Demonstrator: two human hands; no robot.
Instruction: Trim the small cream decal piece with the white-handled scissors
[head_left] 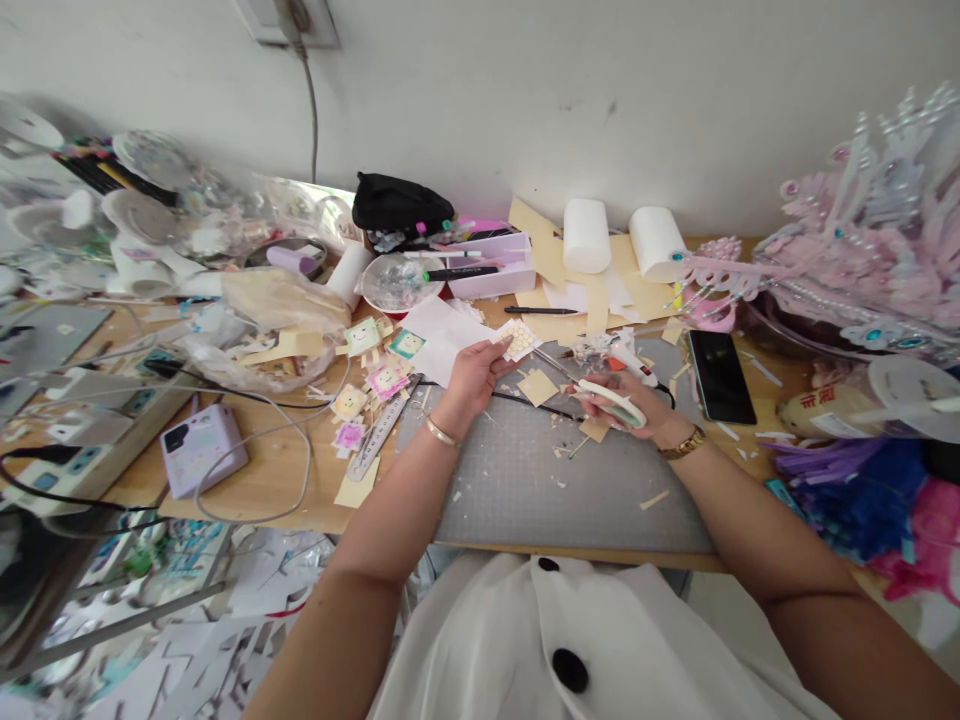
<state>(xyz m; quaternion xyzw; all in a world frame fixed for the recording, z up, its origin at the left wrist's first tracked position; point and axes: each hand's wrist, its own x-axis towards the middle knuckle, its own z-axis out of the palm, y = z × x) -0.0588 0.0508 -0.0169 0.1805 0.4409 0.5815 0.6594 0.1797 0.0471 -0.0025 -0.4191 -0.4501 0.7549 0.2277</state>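
Note:
My left hand (474, 377) pinches a small pale card with a dotted pattern (519, 338) above the grey cutting mat (525, 480). My right hand (626, 408) is closed round the white-and-green handles of a pair of scissors (611, 400), whose blades point left toward the card. A tan paper square (537, 386) lies on the mat between the two hands. Paper scraps are scattered over the mat.
Small decorated paper squares (375, 385) and a metal ruler (382, 430) lie left of the mat. A purple device (201, 447) with cables sits further left. A black phone (721, 376), white rolls (586, 235), a pink box (491, 265) and pink ornaments (862, 250) crowd the back and right.

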